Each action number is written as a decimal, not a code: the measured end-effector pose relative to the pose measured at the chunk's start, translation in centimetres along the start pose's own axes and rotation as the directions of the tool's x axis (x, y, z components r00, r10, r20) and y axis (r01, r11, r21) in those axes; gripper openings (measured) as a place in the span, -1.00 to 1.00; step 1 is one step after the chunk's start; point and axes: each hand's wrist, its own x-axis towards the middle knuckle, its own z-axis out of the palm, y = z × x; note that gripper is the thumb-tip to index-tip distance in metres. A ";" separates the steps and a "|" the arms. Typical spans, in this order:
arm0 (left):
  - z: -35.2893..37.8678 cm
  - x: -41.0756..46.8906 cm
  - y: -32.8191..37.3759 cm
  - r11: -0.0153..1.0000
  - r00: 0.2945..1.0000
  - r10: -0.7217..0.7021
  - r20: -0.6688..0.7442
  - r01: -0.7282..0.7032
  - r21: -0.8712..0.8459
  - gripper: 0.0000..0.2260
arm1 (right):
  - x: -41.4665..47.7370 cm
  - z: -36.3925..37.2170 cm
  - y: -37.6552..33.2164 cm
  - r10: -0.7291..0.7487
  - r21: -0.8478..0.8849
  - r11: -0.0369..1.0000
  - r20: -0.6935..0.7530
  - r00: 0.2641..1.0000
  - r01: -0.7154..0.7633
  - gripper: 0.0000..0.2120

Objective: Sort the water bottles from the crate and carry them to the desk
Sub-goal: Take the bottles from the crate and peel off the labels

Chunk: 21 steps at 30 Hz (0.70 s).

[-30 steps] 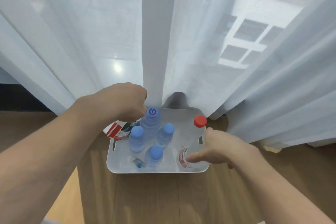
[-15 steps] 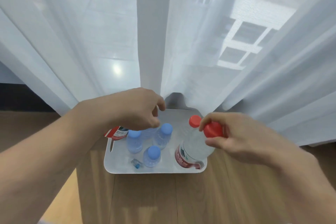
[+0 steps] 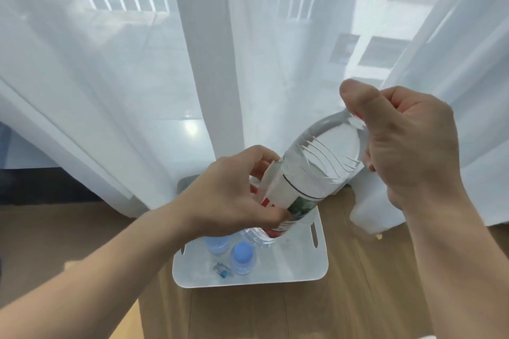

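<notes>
1. A large clear plastic water bottle with a red-and-white label (image 3: 316, 162) is held tilted above the white plastic crate (image 3: 275, 281), which sits on the wooden floor (image 3: 358, 297).
2. Its long axis runs diagonally, with the neck up to the right and the base down to the left, over the crate.
3. The right hand (image 3: 413, 146) is curled round the neck and red cap.
4. The left hand (image 3: 228, 198) grips the labelled lower body.
5. A small blue-capped bottle (image 3: 242, 254) stands upright in the crate.

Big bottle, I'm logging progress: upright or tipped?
Tipped. The big bottle slants above the crate, right hand gripping its cap end, left hand gripping its labelled lower body.
</notes>
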 end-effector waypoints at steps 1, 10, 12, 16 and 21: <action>0.1 0.0 0.1 1.000 1.000 -0.003 0.013 0.003 -0.016 -0.53 | 0.0 -0.1 0.0 0.006 0.013 1.000 -0.011 1.000 -0.006 -0.52; -1.1 1.2 0.5 0.984 0.975 -0.055 -0.214 0.017 -0.175 -0.95 | 0.0 -1.6 -0.6 -0.119 0.074 0.990 0.003 0.993 0.119 -0.70; -1.6 1.7 0.2 0.960 0.944 -0.132 -0.302 0.046 -0.278 -0.92 | -0.2 -1.8 -0.9 -0.178 0.092 0.981 0.080 0.981 0.170 -0.77; -2.7 2.2 -0.2 0.911 0.888 -0.275 -0.370 0.117 -0.396 -0.89 | -0.5 -2.2 -1.4 -0.198 0.205 0.967 0.223 0.955 0.153 -0.81; -3.3 1.6 0.8 0.764 0.938 -0.326 -0.117 0.189 -0.617 -0.62 | -0.8 -1.7 -2.0 -0.168 0.319 0.946 0.311 0.935 0.063 -0.82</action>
